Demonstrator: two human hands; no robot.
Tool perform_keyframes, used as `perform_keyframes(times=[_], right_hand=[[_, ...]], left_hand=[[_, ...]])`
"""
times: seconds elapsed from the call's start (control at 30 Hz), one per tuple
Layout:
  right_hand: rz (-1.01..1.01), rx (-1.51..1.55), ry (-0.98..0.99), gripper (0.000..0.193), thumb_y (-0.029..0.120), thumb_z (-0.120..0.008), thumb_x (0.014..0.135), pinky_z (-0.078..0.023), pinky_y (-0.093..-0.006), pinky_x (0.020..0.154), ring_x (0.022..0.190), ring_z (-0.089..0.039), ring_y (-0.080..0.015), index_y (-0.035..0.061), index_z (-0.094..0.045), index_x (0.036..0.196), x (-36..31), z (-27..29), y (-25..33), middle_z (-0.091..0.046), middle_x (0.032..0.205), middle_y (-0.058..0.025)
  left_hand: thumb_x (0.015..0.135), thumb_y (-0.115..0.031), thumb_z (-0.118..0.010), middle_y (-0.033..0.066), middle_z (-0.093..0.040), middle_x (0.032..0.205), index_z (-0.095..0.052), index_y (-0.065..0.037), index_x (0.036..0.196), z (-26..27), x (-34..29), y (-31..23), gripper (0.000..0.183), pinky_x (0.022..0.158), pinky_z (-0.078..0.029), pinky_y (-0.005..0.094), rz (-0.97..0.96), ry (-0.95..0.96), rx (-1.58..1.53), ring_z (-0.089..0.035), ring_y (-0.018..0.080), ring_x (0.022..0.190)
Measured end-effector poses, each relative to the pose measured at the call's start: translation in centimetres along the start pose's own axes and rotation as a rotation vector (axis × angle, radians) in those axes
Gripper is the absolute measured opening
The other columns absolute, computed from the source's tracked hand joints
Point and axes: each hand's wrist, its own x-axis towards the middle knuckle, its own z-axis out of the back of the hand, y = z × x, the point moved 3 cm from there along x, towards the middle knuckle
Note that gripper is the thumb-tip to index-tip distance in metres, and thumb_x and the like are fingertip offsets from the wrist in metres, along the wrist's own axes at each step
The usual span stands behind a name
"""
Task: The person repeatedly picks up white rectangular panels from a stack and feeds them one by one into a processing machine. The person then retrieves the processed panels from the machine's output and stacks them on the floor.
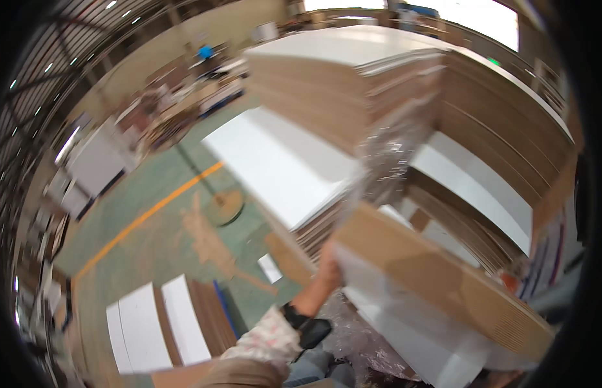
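Observation:
My left hand [328, 268] is closed on the left end of a thick stack of white-faced boards [437, 271] with brown edges. The stack slants down to the right, in front of my body. A dark band wraps my left wrist, below a pale patterned sleeve. Beyond the stack's right part, a blurred orange-toned patch shows beside a striped cloth; whether it is my right hand I cannot tell. Just past my left hand lies a pile of white-topped panels [288, 168], partly covered by crumpled clear plastic film [388, 155].
Tall piles of brown-edged boards [307, 90] rise ahead and to the right. White panels [142, 330] stand on the floor at lower left. A round-based stand [223, 207] is on the green floor near an orange line [146, 216]. Plastic wrap [365, 336] lies near my legs.

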Motion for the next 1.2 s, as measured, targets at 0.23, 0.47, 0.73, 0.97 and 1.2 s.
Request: perform_keyframes(times=[0.23,0.47,0.73,0.97,1.2], right_hand=[[-0.208,-0.193,0.307,0.051,0.034,-0.053,0.089,-0.044,-0.0385,0.089,0.105,-0.054,-0.0233,-0.0030,-0.043,0.123,-1.5,-10.6,0.1,-0.054,0.117,-0.0128],[-0.425,-0.344,0.723,0.051,0.033,-0.053,0.089,-0.045,-0.0375,0.088,0.103,-0.055,-0.0231,-0.0032,-0.042,0.124,-8.0,-25.5,-2.0,-0.054,0.116,-0.0131],[-0.648,-0.548,1.230,0.051,0.032,-0.052,0.090,-0.046,-0.0364,0.086,0.101,-0.056,-0.0228,-0.0034,-0.041,0.125,-26.7,-44.2,-9.9,-0.055,0.115,-0.0135],[-0.769,-0.729,1.491,0.051,0.032,-0.051,0.090,-0.046,-0.0354,0.085,0.100,-0.057,-0.0226,-0.0036,-0.040,0.126,-42.6,-54.4,-19.6,-0.055,0.114,-0.0139],[-0.806,-1.210,1.694,0.048,0.033,-0.054,0.089,-0.047,-0.0336,0.085,0.099,-0.057,-0.0206,-0.0043,-0.047,0.119,-52.8,-60.5,-37.4,-0.058,0.109,-0.0107]], left_hand=[[0.090,-0.053,-0.035,0.0163,-0.060,0.095,-0.056,0.004,0.104,5.0,-2.9,-10.4,0.062,0.078,-0.044,0.0325,0.046,-0.004,0.257,-0.058,0.0259,0.088],[0.093,-0.045,-0.037,0.0200,-0.064,0.091,-0.060,0.007,0.099,16.6,-14.7,-21.2,0.057,0.080,-0.044,0.0343,0.700,-0.405,0.423,-0.060,0.0235,0.088],[0.083,-0.069,-0.033,0.0290,-0.054,0.115,-0.057,0.007,0.110,32.7,-37.1,-25.7,0.084,0.097,-0.034,0.0379,1.108,-0.837,0.373,-0.046,0.0357,0.117],[0.089,-0.046,-0.048,0.0195,-0.057,0.105,-0.051,0.004,0.117,41.5,-45.3,-36.7,0.057,0.090,-0.040,0.0379,1.136,-1.331,0.423,-0.051,0.0303,0.106],[0.085,-0.049,-0.054,0.0177,-0.061,0.096,-0.053,0.010,0.106,44.5,-58.7,-32.4,0.063,0.074,-0.049,0.0333,0.906,-1.908,-0.030,-0.060,0.0239,0.083]])
